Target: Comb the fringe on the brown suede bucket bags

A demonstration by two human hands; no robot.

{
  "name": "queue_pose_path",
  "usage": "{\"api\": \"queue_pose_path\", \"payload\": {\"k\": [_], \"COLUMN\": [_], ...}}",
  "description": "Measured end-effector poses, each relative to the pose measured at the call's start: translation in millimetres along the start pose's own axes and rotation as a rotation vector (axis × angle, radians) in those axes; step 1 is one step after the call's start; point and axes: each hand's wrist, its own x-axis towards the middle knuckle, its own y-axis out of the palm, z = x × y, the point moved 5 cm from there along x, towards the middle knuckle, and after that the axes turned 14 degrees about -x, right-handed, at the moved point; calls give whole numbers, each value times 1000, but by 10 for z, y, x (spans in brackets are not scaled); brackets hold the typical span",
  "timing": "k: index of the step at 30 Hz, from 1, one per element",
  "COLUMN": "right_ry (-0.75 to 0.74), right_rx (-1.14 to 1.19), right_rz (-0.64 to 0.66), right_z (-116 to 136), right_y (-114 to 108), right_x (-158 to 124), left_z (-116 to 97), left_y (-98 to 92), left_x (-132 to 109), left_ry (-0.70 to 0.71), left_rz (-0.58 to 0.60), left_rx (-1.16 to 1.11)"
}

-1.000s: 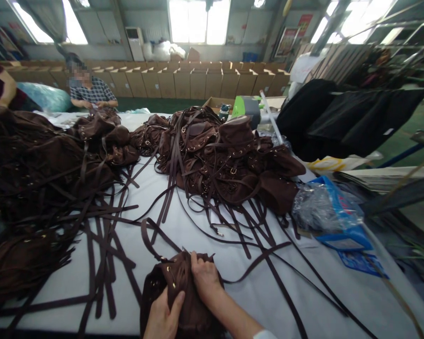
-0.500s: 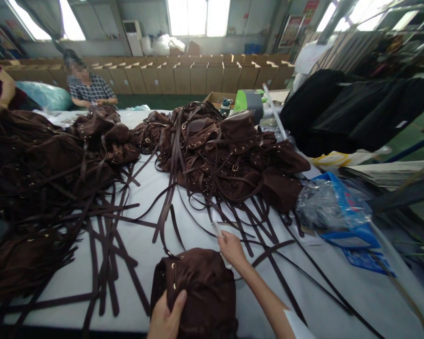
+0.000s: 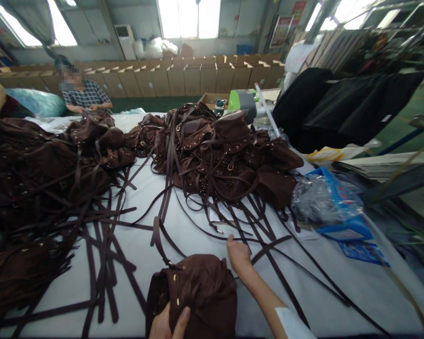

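Observation:
A dark brown bag (image 3: 207, 292) with a gold-coloured zip stands at the table's front edge. My left hand (image 3: 170, 325) is closed on its near left side, thumb across the front. The bag's strap (image 3: 158, 240) arches up behind it. Just beyond the bag's right side, my right hand (image 3: 238, 256) hovers over or rests on the table with its fingers curled in. Whether anything is inside those fingers is hidden. A pale, see-through item (image 3: 224, 229) lies by the fingertips, too faint to name. Dark straps run across the table around this hand.
A pile of brown bags (image 3: 212, 146) lies ahead, and another heap (image 3: 38, 160) fills the left. A blue box (image 3: 349, 226) with clear plastic stands at right, near black cloth (image 3: 339, 108). Across the table sits a person in a checked shirt (image 3: 86, 94). Cartons (image 3: 173, 82) line the back.
My right hand has moved slightly right and down; the narrow whitish piece it held no longer shows in its fingers. My left hand stays on the bag. The whole view has shifted a little.

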Motion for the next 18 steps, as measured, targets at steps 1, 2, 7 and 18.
{"api": "queue_pose_path", "payload": {"k": [1, 2, 7, 18], "right_ry": [6, 1, -368, -132], "right_rx": [-1, 0, 35, -95], "right_rz": [-11, -26, -221, -83], "right_z": [-152, -272, -190, -567], "right_y": [4, -2, -73, 317], "right_x": [20, -4, -607, -150], "left_z": [-15, -36, -25, -15], "left_y": [-36, -78, -195, -230], "left_x": [9, 30, 173, 79], "left_ry": [-4, -3, -156, -71], "left_rz": [-11, -24, -4, 33], "left_rx": [-14, -32, -152, 10]}}
